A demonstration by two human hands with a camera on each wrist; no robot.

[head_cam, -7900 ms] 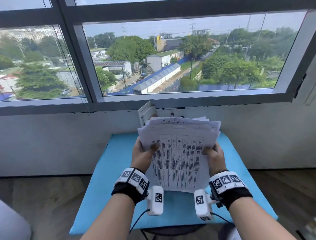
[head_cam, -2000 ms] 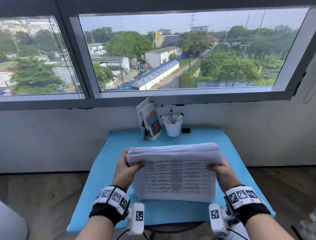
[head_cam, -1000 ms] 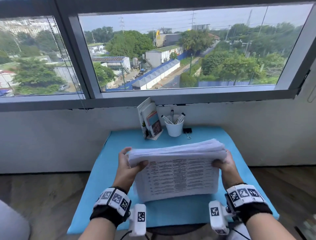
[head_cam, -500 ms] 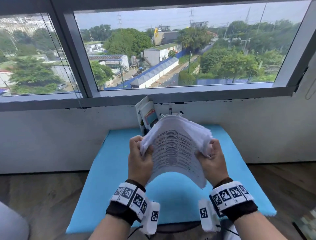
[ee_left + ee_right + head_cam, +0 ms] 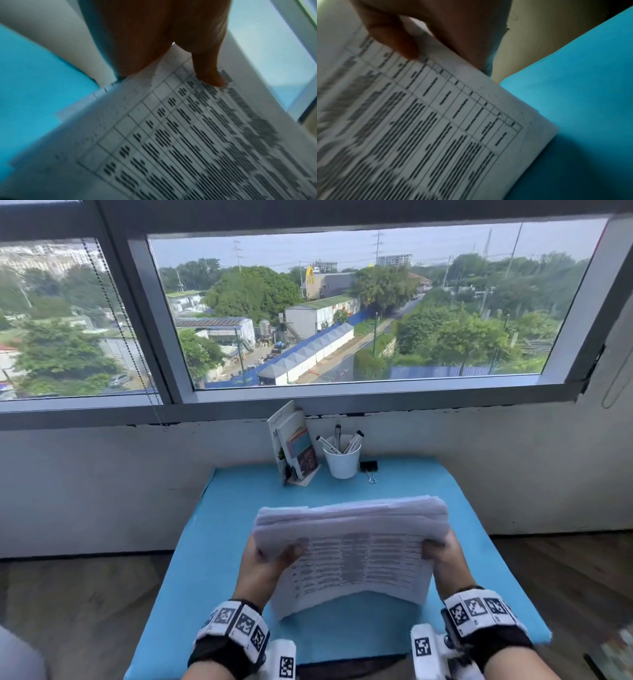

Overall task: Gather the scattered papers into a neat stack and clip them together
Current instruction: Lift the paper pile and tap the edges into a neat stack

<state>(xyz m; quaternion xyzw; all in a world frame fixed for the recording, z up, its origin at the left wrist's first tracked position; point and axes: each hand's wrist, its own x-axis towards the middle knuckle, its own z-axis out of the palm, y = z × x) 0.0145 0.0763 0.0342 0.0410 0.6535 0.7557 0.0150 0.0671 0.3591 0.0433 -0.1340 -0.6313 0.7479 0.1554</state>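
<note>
the left hand (image 5: 263, 568) has a closed grip on the left edge of the stack of papers (image 5: 356, 556), thumb lying on the printed top sheet and the palm against the side; in the left wrist view the thumb (image 5: 208, 70) presses on the table of text near the sheet's edge. the stack is held up over the middle of the blue surface (image 5: 219, 542), tilted so its printed face looks toward the person and its thick upper edge shows as layered sheets, a little fanned at the left corner. whether its lower edge touches the blue cover i cannot tell. the right hand (image 5: 443, 556) grips the right edge the same way, thumb (image 5: 397, 44) on the top sheet and the other fingers hidden behind the papers.

at the far edge of the surface, against the wall under the window (image 5: 359, 309), stand some leaning booklets (image 5: 294, 446), then a white cup (image 5: 342, 462) with pens, then a black binder clip (image 5: 369, 467) lying just beside the cup, well apart from the stack.
</note>
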